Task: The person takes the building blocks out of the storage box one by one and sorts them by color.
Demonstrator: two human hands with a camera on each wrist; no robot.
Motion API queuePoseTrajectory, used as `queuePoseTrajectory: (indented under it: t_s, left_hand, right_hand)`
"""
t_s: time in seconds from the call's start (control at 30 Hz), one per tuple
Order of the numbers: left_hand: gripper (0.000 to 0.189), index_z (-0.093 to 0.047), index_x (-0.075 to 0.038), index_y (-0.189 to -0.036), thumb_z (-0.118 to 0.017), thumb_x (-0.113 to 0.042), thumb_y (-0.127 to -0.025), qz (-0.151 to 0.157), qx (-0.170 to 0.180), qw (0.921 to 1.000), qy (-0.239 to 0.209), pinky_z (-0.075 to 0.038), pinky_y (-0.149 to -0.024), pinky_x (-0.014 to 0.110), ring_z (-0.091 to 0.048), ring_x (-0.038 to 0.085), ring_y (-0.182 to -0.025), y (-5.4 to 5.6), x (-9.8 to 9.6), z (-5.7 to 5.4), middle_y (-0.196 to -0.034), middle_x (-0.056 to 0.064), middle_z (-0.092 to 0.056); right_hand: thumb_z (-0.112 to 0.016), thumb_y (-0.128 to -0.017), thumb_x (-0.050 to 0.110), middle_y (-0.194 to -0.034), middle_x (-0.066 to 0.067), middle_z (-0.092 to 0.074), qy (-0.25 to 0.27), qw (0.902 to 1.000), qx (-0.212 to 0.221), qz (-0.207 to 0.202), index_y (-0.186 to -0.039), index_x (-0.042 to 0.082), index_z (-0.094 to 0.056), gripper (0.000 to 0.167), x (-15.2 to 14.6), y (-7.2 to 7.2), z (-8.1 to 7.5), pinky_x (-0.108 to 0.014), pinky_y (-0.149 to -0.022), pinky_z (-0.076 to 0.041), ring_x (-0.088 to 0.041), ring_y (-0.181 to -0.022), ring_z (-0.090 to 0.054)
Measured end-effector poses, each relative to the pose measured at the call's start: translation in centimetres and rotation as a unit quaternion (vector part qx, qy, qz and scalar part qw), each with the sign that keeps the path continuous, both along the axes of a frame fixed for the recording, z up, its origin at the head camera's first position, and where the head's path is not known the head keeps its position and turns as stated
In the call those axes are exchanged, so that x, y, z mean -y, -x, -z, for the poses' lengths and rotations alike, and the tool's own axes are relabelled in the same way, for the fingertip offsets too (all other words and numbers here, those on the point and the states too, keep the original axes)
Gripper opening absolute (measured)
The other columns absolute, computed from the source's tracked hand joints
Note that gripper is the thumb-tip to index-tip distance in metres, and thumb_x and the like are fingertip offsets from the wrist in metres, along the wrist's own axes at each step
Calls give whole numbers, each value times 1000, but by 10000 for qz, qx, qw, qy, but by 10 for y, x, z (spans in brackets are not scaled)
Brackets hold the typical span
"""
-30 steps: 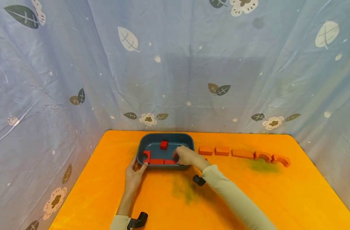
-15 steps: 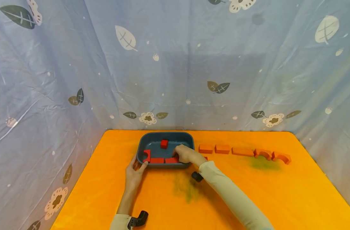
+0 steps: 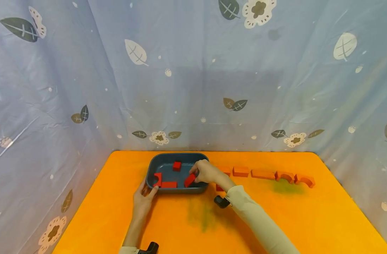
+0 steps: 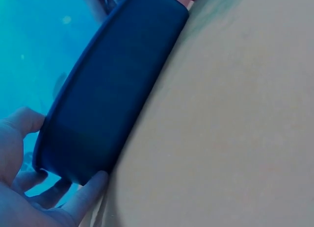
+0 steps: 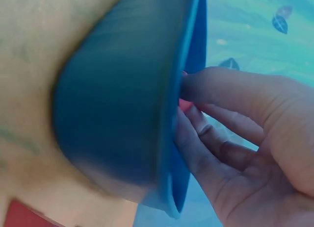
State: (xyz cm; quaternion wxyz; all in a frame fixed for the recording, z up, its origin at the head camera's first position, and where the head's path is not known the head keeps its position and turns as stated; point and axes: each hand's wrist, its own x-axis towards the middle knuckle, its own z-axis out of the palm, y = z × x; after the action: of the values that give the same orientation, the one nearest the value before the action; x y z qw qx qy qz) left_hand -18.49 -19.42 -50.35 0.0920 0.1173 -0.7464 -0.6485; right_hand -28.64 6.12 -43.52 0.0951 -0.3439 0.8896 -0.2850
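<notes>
A dark blue-grey rectangular basin (image 3: pixel 180 191) stands on the orange table. My left hand (image 3: pixel 142 201) holds its front left corner, thumb at the rim and fingers against the outer wall, as the left wrist view shows of the basin (image 4: pixel 105 89). Inside the basin, my right hand (image 3: pixel 207 172) pinches a red rectangular block (image 3: pixel 189 180), which is tilted. The right wrist view shows that hand (image 5: pixel 235 134) reaching over the rim, the block mostly hidden. Also in the basin lie a small red block (image 3: pixel 177 166), a red arch block (image 3: pixel 158 179) and a flat red block (image 3: pixel 169 185).
Right of the basin runs a row of orange blocks, among them a rectangular block (image 3: pixel 241 171), a long flat block (image 3: pixel 262 174) and an arch block (image 3: pixel 304 180). Another red block (image 3: pixel 219 188) sits by my right wrist. A patterned curtain (image 3: pixel 199 77) hangs behind the table.
The red block in my right hand lay flat beside the other flat one; now it is tilted up and separated from it. My left hand keeps its place at the basin. The head view has shifted slightly.
</notes>
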Motion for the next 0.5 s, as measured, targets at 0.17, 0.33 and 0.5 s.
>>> queuePoseTrajectory:
  t_s: [0.17, 0.33, 0.5]
  left_hand:
    - [69, -32, -2, -152, -67, -12, -94, -36, 55, 10000, -20, -44, -101, 37, -35, 40, -139, -2, 3, -1, -156, 20, -31]
    - [69, -32, -2, -152, -67, -11, -93, -17, 5, 9999, -99, -45, -99, 34, -36, 39, -139, 0, 3, -1, -155, 20, -32]
    - [70, -31, -1, -152, -67, -10, -93, 7, 63, 9998, -188, -45, -98, 36, -36, 40, -138, -1, 2, -1, -155, 21, -31]
  right_hand:
    - [-83, -73, -1, -98, -7, -74, 111, 9999, -78, 4, -103, -1, -76, 31, 2, 2, -3, -27, -76, -56, -21, -88, -63]
    - [-78, -76, -3, -104, -9, -71, 659, 9973, 244, 206, -107, 0, -74, 31, -8, -2, -13, -26, -76, -57, -23, -92, -63]
    - [-73, -81, -5, -109, -15, -65, 1916, 9769, 843, 440, -123, -3, -65, 43, -42, -9, -12, -28, -78, -59, -27, -93, -66]
